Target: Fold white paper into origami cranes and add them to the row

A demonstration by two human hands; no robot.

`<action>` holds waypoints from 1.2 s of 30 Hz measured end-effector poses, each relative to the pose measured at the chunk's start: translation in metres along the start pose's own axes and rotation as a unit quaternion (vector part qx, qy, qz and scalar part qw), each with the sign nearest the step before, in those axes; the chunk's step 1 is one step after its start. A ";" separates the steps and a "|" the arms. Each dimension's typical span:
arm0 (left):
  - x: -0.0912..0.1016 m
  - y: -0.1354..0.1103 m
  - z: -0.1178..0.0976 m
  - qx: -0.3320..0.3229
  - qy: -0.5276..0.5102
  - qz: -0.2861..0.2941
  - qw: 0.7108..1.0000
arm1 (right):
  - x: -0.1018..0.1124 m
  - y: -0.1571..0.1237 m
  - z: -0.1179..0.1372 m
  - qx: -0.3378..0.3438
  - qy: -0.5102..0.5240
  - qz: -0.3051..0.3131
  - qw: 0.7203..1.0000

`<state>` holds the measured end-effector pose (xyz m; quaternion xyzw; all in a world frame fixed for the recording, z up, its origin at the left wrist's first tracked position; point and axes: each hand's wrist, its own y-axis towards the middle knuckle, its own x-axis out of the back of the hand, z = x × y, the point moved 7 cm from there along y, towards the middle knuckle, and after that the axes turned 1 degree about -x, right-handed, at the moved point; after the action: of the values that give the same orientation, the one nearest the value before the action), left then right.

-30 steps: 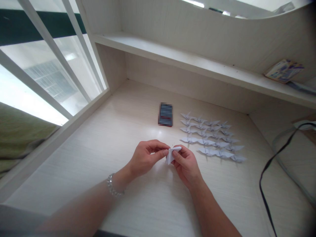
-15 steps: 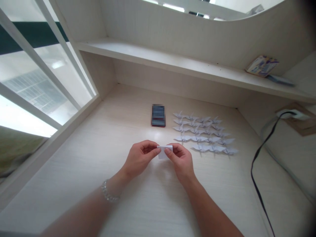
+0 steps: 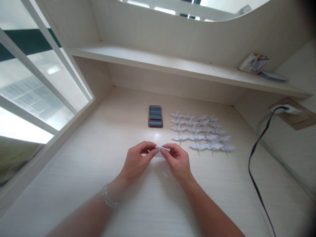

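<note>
A small folded sheet of white paper (image 3: 159, 154) is pinched between both hands, low over the desk. My left hand (image 3: 138, 158) grips its left end between thumb and fingers, with a clear bracelet on that wrist. At the right end, my right hand (image 3: 177, 160) presses it with the thumb in front and the fingers behind. The paper's top edge is bent over, and the fingers cover its ends. Several white paper cranes (image 3: 197, 137) stand in rows to the right of my right hand.
Beyond the hands a phone-like dark object (image 3: 155, 116), blurred out, lies on the pale desk (image 3: 118, 115). A shelf (image 3: 158, 62) runs across the back, bearing a small colourful box (image 3: 253, 63). A black cable (image 3: 254, 148) hangs at right from a wall socket (image 3: 293, 113). A barred window (image 3: 44, 75) is at left.
The paper's upper edge now tilts and looks narrower, turned in both hands' fingers. My view has shifted slightly; the cranes and the dark object stay in place on the desk.
</note>
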<state>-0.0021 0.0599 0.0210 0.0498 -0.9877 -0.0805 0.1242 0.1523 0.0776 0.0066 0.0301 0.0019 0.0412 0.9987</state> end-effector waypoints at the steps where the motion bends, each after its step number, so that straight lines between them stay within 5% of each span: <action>1: 0.001 0.000 -0.002 -0.002 0.003 -0.012 1.000 | 0.000 -0.001 0.001 0.005 0.003 -0.006 1.000; 13: 0.004 -0.002 -0.004 0.013 -0.001 -0.024 1.000 | -0.008 -0.004 0.003 0.043 0.045 0.006 0.998; 36: 0.001 -0.003 -0.009 -0.027 0.021 -0.012 0.999 | -0.003 -0.008 0.016 0.092 -0.065 0.003 0.994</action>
<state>-0.0007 0.0555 0.0297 0.0596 -0.9817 -0.1079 0.1452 0.1503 0.0684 0.0218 0.1241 -0.0593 0.0422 0.9896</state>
